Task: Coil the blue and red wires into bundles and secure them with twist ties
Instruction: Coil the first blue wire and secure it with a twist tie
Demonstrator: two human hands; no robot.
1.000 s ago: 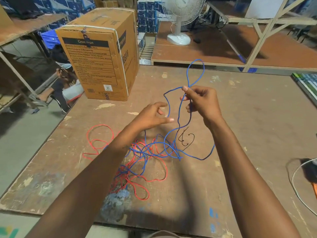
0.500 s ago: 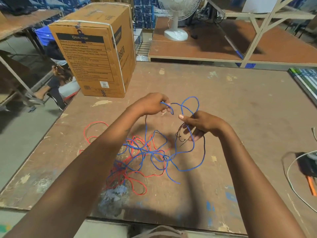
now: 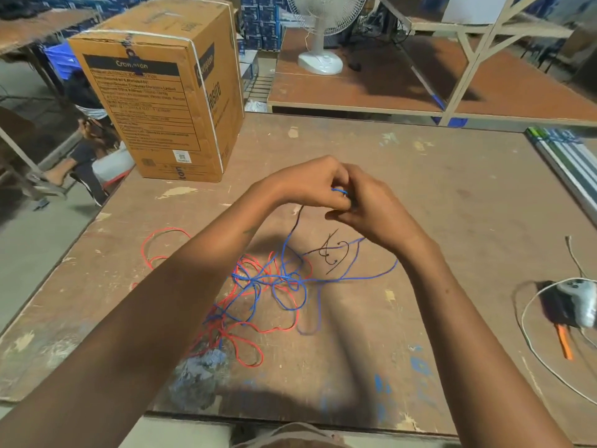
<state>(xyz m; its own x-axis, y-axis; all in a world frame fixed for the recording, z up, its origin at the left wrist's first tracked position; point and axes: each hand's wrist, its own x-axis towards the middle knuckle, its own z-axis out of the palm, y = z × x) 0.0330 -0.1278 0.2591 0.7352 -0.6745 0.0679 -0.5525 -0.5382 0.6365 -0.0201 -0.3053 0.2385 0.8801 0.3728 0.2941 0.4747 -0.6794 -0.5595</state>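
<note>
Scuffed brown plywood worktop (image 3: 452, 195) carries everything; both hands meet above its middle.

Tall printed cardboard box (image 3: 161, 101) stands on the worktop, beyond and to the left of the left hand. White pedestal fan (image 3: 321, 33) stands on a second platform, well beyond both hands.

Left hand (image 3: 307, 185) and right hand (image 3: 371, 208) are pressed together, fingers curled. Between them a short stretch of the thin blue wire (image 3: 290, 279) shows, so both hands grip it; exact finger placement is hidden.

From the hands the blue wire hangs down to the worktop and runs into a loose tangle lying nearer the person, below the left hand and between the forearms. Thin red wire (image 3: 258, 331) lies in the same tangle, crossed with the blue, with one loop reaching out past the left forearm.

Small dark twist ties (image 3: 332, 253) lie on the worktop just below the right hand, beside the blue strand.

Grey device with white cord (image 3: 578, 302) lies far to the right of the right hand, an orange-handled tool (image 3: 563, 342) beside it.
</note>
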